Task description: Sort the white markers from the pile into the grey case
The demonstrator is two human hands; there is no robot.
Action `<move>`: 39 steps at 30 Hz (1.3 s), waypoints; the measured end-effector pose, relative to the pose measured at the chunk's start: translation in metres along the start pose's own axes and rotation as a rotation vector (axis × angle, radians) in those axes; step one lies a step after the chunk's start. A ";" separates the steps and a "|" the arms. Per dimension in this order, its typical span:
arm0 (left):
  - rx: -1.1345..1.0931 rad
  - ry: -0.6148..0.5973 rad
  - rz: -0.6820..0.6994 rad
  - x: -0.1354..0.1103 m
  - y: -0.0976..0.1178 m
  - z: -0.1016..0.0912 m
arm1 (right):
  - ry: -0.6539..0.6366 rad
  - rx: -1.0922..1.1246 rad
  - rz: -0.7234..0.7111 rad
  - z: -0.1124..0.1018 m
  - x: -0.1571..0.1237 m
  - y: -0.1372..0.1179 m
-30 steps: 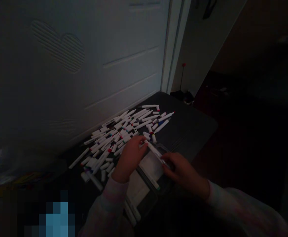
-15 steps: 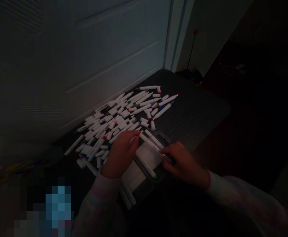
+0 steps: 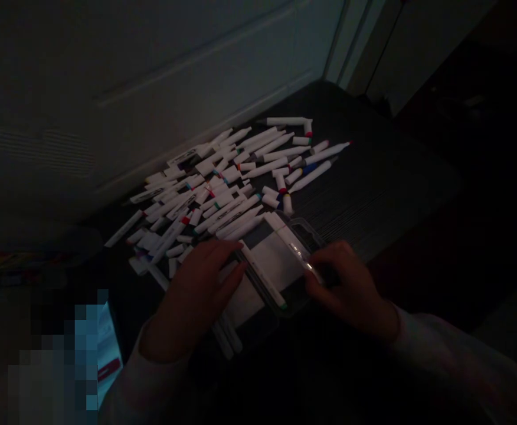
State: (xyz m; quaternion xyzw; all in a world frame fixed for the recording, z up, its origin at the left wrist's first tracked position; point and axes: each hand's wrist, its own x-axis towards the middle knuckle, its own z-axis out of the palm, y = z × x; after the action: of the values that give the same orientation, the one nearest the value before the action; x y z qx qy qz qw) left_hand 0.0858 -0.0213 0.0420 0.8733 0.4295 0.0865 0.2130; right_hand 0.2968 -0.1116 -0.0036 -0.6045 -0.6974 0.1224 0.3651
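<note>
A heap of several white markers [image 3: 223, 189] with coloured caps lies spread on a dark table [image 3: 373, 183]. In front of it sits a clear plastic case [image 3: 280, 265] holding two white markers [image 3: 262, 280]. My left hand [image 3: 192, 295] rests at the case's left edge, fingers stretched toward it and touching it. My right hand [image 3: 351, 286] is curled at the case's right edge, fingertips pinched on a white marker [image 3: 291, 242] that lies along that side. The light is very dim.
A white panelled door [image 3: 161, 88] stands behind the table, its frame [image 3: 351, 41] at the back right. A lit screen [image 3: 103, 348] glows at the lower left. More markers [image 3: 227, 336] lie under the case's near end. The floor to the right is dark.
The view has tipped downward and shifted. My left hand has drawn back from the marker heap to the case's left edge. My right hand stays at the case's right edge.
</note>
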 end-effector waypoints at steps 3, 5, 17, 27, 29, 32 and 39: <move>0.023 0.010 -0.008 -0.006 -0.002 -0.002 | 0.012 -0.009 0.022 0.001 0.001 0.001; 0.028 0.040 -0.041 -0.008 -0.001 -0.008 | 0.008 -0.011 0.024 0.001 0.002 0.001; 0.156 0.064 0.246 0.022 0.014 0.002 | -0.101 -0.083 0.020 0.003 0.001 0.001; 0.236 -0.086 0.468 0.033 0.030 0.024 | -0.139 -0.089 -0.013 0.002 0.001 0.004; 0.247 -0.084 0.478 0.033 0.030 0.026 | -0.129 -0.087 -0.013 0.003 0.001 0.004; 0.256 -0.092 0.484 0.034 0.029 0.028 | -0.108 -0.087 -0.017 0.004 0.001 0.004; 0.248 -0.105 0.477 0.037 0.030 0.029 | -0.086 0.048 -0.019 -0.001 -0.001 0.008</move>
State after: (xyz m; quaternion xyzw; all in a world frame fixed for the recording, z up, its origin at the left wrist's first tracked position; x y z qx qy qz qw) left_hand 0.1398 -0.0171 0.0284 0.9725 0.2073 0.0354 0.0999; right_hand 0.3035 -0.1106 -0.0080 -0.5830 -0.7150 0.1617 0.3503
